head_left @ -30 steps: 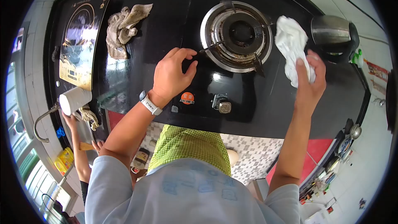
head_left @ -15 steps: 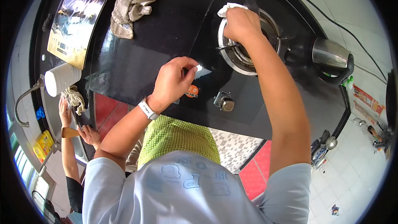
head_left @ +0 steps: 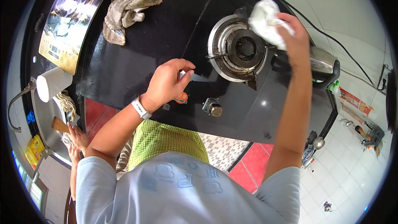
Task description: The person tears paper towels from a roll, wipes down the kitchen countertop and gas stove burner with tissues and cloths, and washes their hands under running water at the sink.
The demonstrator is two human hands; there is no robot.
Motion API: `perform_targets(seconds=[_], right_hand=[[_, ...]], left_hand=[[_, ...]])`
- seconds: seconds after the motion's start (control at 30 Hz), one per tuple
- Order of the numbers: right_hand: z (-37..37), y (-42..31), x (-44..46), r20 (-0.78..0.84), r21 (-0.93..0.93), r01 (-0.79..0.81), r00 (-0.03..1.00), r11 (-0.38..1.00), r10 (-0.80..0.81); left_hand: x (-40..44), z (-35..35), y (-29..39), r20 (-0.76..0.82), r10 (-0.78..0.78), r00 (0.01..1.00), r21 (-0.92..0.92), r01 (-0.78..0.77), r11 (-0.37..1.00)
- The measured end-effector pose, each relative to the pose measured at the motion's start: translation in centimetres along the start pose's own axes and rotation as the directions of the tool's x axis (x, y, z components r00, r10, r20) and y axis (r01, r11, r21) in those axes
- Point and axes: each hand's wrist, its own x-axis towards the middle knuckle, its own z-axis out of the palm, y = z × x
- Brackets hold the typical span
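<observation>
The burner [head_left: 245,49] still looks grimy; the right hand [head_left: 296,38] grasps a white cloth [head_left: 264,21] by its edge, while the left hand [head_left: 168,82] curls loosely, seemingly empty.

A wall of glossy white tiles [head_left: 331,174] runs along the right and far right. Small grey-and-white mosaic flooring [head_left: 222,151] shows at near centre, bordered right by glossy red panels with pale seams [head_left: 246,166]. A bright, pale-framed window [head_left: 34,191] stands near left; light glints on the long, polished black countertop [head_left: 166,29].
</observation>
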Motion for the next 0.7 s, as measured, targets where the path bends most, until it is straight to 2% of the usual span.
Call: perform_targets(seconds=[0.03, 0.1, 0.13, 0.17, 0.2, 0.27, 0.3, 0.33, 0.37, 0.43, 0.47, 0.53, 0.57, 0.63, 0.67, 0.7], right_hand=[[-1.2, 0.7, 0.4, -0.065, 0.037, -0.073, 0.995, 0.997, 0.076], [-2.4, 2.9, 1.6, -0.022, -0.088, -0.122, 0.992, 0.989, 0.121], [-2.3, 4.6, 2.6, 0.109, -0.21, -0.115, 0.984, 0.971, 0.14], [-2.3, 5.9, 3.5, 0.232, -0.324, -0.091, 0.957, 0.942, 0.173], [-1.0, 5.2, 3.9, 0.302, -0.34, -0.058, 0.939, 0.939, 0.167], [1.5, 6.5, 5.6, 0.394, -0.3, 0.108, 0.919, 0.948, 0.02], [2.6, 6.8, 6.6, 0.463, -0.27, 0.001, 0.877, 0.963, 0.129], [3.8, 8.0, 7.5, 0.499, -0.382, 0.181, 0.866, 0.906, 0.038], [4.5, 9.3, 8.6, 0.484, -0.365, 0.054, 0.864, 0.929, 0.14], [4.5, 8.1, 8.8, 0.507, -0.465, 0.069, 0.838, 0.883, 0.202], [4.5, 8.3, 8.2, 0.502, -0.465, 0.052, 0.838, 0.884, 0.215], [4.2, 8.1, 7.5, 0.436, -0.544, 0.199, 0.897, 0.815, 0.072], [4.1, 8.6, 7.3, 0.435, -0.545, 0.195, 0.897, 0.816, 0.076], [4.0, 9.4, 7.0, 0.335, -0.585, 0.229, 0.942, 0.778, -0.025], [3.7, 8.5, 6.8, 0.309, -0.654, 0.176, 0.95, 0.736, 0.048], [3.1, 7.7, 6.8, 0.306, -0.654, 0.172, 0.951, 0.737, 0.049]], left_hand=[[0.2, 0.0, 0.1, -0.002, -0.003, 1.0, -0.007, 0.003, 1.0], [0.4, 0.2, 0.4, 0.017, -0.044, 0.999, 0.005, 0.044, 0.999], [0.4, 0.4, 0.3, 0.019, -0.045, 0.999, 0.001, 0.045, 0.999], [0.4, 0.5, 0.3, 0.018, -0.056, 0.998, -0.004, 0.056, 0.998], [0.4, 0.6, 0.3, 0.017, -0.065, 0.998, -0.007, 0.066, 0.998], [0.2, 0.7, 0.2, 0.023, -0.085, 0.996, -0.004, 0.085, 0.996], [0.0, 0.8, 0.2, 0.025, -0.106, 0.994, -0.004, 0.106, 0.994], [-0.1, 0.8, 0.2, 0.025, -0.123, 0.992, 0.003, 0.123, 0.992], [-0.1, 0.8, 0.1, 0.038, -0.125, 0.991, 0.005, 0.125, 0.992], [-0.2, 0.9, 0.0, -0.013, -0.065, 0.998, 0.022, 0.065, 0.998], [-0.2, 0.8, 0.1, -0.008, -0.086, 0.996, 0.027, 0.086, 0.996], [-0.1, 0.8, 0.2, -0.009, -0.098, 0.995, 0.027, 0.098, 0.995], [-0.1, 0.9, 0.2, -0.021, -0.115, 0.993, 0.026, 0.115, 0.993], [0.0, 1.2, 0.1, -0.01, -0.113, 0.994, 0.037, 0.114, 0.993], [0.0, 1.5, 0.1, -0.025, -0.099, 0.995, 0.029, 0.1, 0.995], [0.0, 1.7, 0.2, -0.043, -0.083, 0.996, 0.021, 0.084, 0.996]])
